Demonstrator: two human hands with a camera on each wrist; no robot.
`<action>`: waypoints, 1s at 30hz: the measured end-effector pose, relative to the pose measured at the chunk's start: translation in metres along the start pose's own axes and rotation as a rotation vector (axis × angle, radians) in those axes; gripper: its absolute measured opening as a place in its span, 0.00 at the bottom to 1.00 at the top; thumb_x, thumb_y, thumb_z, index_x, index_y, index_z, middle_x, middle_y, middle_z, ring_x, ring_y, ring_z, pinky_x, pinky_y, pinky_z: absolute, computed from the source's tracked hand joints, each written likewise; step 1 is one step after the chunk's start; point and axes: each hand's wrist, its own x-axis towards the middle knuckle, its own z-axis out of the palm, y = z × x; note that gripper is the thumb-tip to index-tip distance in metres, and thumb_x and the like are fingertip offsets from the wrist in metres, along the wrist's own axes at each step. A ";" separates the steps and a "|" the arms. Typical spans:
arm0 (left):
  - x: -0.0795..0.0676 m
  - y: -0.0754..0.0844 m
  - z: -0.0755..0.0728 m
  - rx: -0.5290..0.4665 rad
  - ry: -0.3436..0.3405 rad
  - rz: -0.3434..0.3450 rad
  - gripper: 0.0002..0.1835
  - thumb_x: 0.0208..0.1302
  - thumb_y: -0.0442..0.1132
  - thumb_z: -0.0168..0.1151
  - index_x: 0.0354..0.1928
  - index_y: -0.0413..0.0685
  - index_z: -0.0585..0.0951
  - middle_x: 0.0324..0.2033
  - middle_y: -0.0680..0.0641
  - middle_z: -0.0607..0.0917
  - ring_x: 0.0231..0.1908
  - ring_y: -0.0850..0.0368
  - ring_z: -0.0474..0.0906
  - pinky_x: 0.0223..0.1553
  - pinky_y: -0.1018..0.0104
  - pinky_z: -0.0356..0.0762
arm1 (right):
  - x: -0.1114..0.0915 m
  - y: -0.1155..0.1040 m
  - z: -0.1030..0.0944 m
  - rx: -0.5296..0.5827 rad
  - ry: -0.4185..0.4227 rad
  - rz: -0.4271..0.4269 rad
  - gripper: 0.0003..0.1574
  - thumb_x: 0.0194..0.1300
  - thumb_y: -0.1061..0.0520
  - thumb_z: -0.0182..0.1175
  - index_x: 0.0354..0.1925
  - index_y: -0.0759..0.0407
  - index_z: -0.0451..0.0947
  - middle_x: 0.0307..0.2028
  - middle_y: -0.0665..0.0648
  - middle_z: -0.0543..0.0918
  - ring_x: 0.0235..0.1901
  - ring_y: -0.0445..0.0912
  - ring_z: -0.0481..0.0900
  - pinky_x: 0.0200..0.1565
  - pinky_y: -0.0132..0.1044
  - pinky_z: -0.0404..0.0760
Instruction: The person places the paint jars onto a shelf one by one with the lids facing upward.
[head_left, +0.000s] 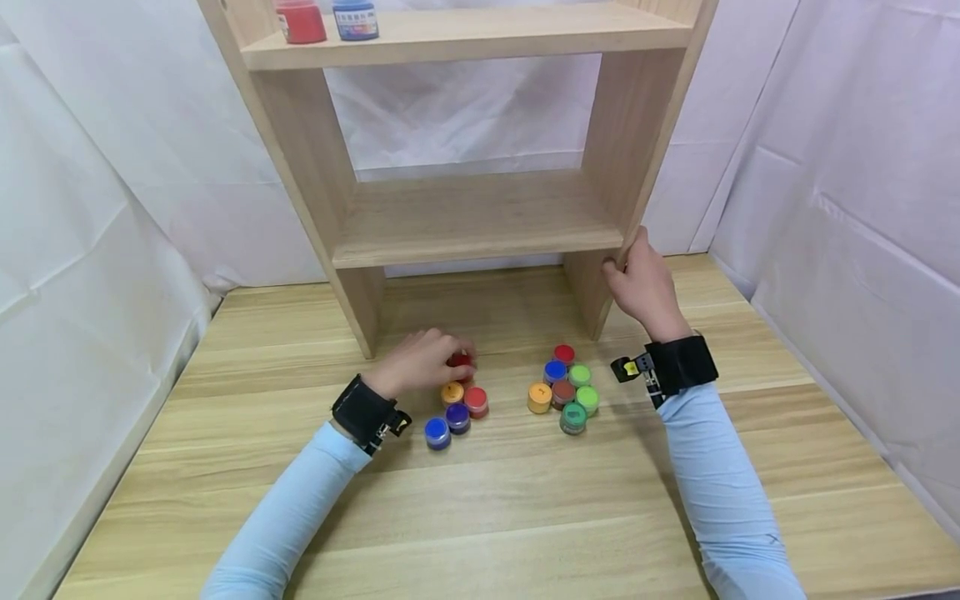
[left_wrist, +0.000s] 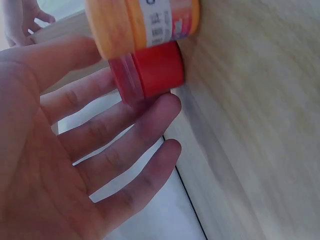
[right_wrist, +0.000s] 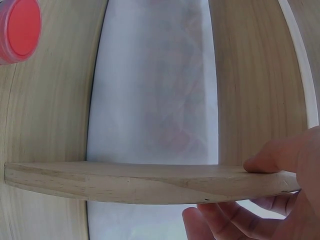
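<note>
Jars (head_left: 562, 393): twelve on table (head_left: 510, 508); left hand (head_left: 418, 362) seemingly pinches one, right hand (head_left: 647, 282) grips shelf side (head_left: 633, 117).

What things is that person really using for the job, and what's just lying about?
Looks like part of the job:
red jar, between thumb and fingers of the left grip
wooden shelf, held by the right grip
other jars, probably

Just around:
white sheets
tabletop, just the work surface
</note>
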 end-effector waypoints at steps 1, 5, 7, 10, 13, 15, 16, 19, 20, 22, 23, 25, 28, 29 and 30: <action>0.000 -0.001 0.000 0.000 0.003 -0.002 0.08 0.63 0.48 0.60 0.40 0.57 0.82 0.26 0.61 0.80 0.24 0.64 0.73 0.25 0.70 0.69 | 0.000 0.000 0.000 -0.002 0.000 -0.001 0.37 0.68 0.57 0.49 0.68 0.70 0.50 0.59 0.72 0.68 0.52 0.63 0.73 0.42 0.58 0.75; 0.000 -0.006 -0.001 -0.030 0.012 -0.025 0.11 0.61 0.46 0.61 0.45 0.53 0.82 0.28 0.60 0.79 0.24 0.63 0.74 0.25 0.69 0.70 | 0.000 0.000 0.000 -0.007 0.002 0.000 0.37 0.68 0.57 0.49 0.68 0.70 0.49 0.59 0.72 0.68 0.52 0.63 0.73 0.41 0.57 0.75; -0.001 -0.008 -0.001 -0.051 0.014 -0.046 0.13 0.60 0.45 0.63 0.47 0.53 0.82 0.29 0.59 0.79 0.26 0.63 0.74 0.26 0.70 0.71 | 0.000 0.000 0.000 -0.010 0.002 -0.001 0.37 0.68 0.58 0.49 0.68 0.70 0.49 0.59 0.73 0.68 0.52 0.63 0.73 0.41 0.57 0.75; -0.001 -0.012 0.000 -0.065 0.015 -0.068 0.17 0.58 0.43 0.65 0.50 0.53 0.81 0.31 0.59 0.80 0.28 0.63 0.74 0.29 0.70 0.72 | -0.001 0.000 0.000 -0.014 0.003 -0.005 0.37 0.68 0.58 0.49 0.68 0.70 0.49 0.59 0.73 0.68 0.51 0.64 0.73 0.41 0.57 0.75; -0.001 -0.016 0.002 -0.073 0.021 -0.086 0.21 0.56 0.43 0.67 0.53 0.52 0.80 0.33 0.59 0.80 0.31 0.63 0.74 0.33 0.71 0.72 | -0.001 0.000 0.001 -0.014 0.005 -0.010 0.37 0.68 0.58 0.49 0.68 0.70 0.49 0.59 0.73 0.68 0.51 0.64 0.73 0.41 0.58 0.75; -0.001 -0.020 0.003 -0.083 0.028 -0.090 0.22 0.55 0.43 0.69 0.54 0.52 0.79 0.35 0.59 0.80 0.33 0.64 0.74 0.36 0.71 0.72 | -0.001 0.000 0.001 -0.015 0.004 -0.010 0.37 0.68 0.58 0.49 0.68 0.70 0.49 0.59 0.73 0.68 0.51 0.64 0.73 0.41 0.58 0.75; 0.000 -0.021 0.004 -0.097 0.031 -0.093 0.23 0.55 0.43 0.69 0.55 0.52 0.79 0.36 0.59 0.80 0.34 0.64 0.75 0.37 0.70 0.73 | -0.001 0.000 0.001 -0.015 0.004 -0.010 0.36 0.68 0.58 0.49 0.68 0.70 0.49 0.59 0.73 0.68 0.51 0.64 0.73 0.41 0.58 0.75; 0.001 -0.027 0.006 -0.153 0.037 -0.098 0.24 0.53 0.42 0.71 0.54 0.51 0.78 0.37 0.59 0.80 0.37 0.64 0.75 0.39 0.69 0.73 | 0.000 -0.001 0.002 -0.013 0.005 -0.007 0.36 0.68 0.57 0.49 0.68 0.70 0.50 0.59 0.73 0.68 0.51 0.64 0.73 0.41 0.57 0.75; 0.001 -0.029 0.006 -0.172 0.038 -0.097 0.24 0.53 0.42 0.71 0.53 0.51 0.78 0.37 0.59 0.80 0.37 0.64 0.75 0.40 0.69 0.73 | -0.001 -0.001 0.002 -0.011 0.005 -0.006 0.36 0.68 0.57 0.49 0.68 0.70 0.50 0.59 0.73 0.68 0.51 0.64 0.73 0.41 0.57 0.75; 0.001 -0.032 0.007 -0.204 0.040 -0.096 0.24 0.52 0.41 0.72 0.52 0.50 0.78 0.37 0.59 0.81 0.38 0.64 0.75 0.41 0.68 0.73 | -0.001 0.000 0.003 -0.008 0.003 -0.003 0.36 0.68 0.57 0.49 0.68 0.70 0.50 0.59 0.73 0.68 0.51 0.64 0.73 0.41 0.57 0.75; 0.001 -0.033 0.008 -0.215 0.043 -0.094 0.23 0.52 0.41 0.72 0.52 0.50 0.78 0.37 0.59 0.81 0.39 0.64 0.76 0.41 0.68 0.73 | -0.001 0.000 0.003 -0.008 0.002 -0.002 0.36 0.68 0.57 0.49 0.68 0.70 0.50 0.59 0.73 0.68 0.51 0.64 0.73 0.40 0.57 0.75; 0.001 -0.035 0.008 -0.230 0.048 -0.089 0.23 0.51 0.41 0.72 0.51 0.50 0.78 0.36 0.59 0.81 0.39 0.64 0.76 0.42 0.68 0.73 | -0.001 0.000 0.003 -0.006 0.001 0.001 0.36 0.69 0.56 0.49 0.68 0.69 0.49 0.59 0.72 0.67 0.52 0.64 0.73 0.41 0.57 0.75; 0.002 -0.037 0.010 -0.240 0.050 -0.079 0.23 0.51 0.40 0.72 0.51 0.50 0.78 0.37 0.59 0.81 0.39 0.64 0.76 0.41 0.68 0.73 | -0.001 0.000 0.003 -0.006 0.003 0.000 0.37 0.69 0.56 0.49 0.68 0.69 0.49 0.60 0.72 0.67 0.52 0.64 0.73 0.41 0.57 0.75; 0.002 -0.038 0.010 -0.240 0.050 -0.076 0.23 0.51 0.40 0.72 0.51 0.50 0.78 0.37 0.59 0.81 0.39 0.64 0.76 0.41 0.68 0.73 | -0.001 0.000 0.003 -0.007 0.004 0.000 0.37 0.69 0.56 0.49 0.68 0.69 0.49 0.60 0.72 0.67 0.52 0.64 0.73 0.41 0.57 0.75; 0.002 -0.038 0.010 -0.240 0.047 -0.073 0.22 0.52 0.40 0.72 0.51 0.50 0.78 0.37 0.59 0.81 0.39 0.64 0.76 0.41 0.68 0.73 | -0.001 0.000 0.002 -0.006 0.005 -0.001 0.37 0.69 0.56 0.49 0.68 0.69 0.49 0.60 0.72 0.67 0.52 0.63 0.73 0.41 0.57 0.75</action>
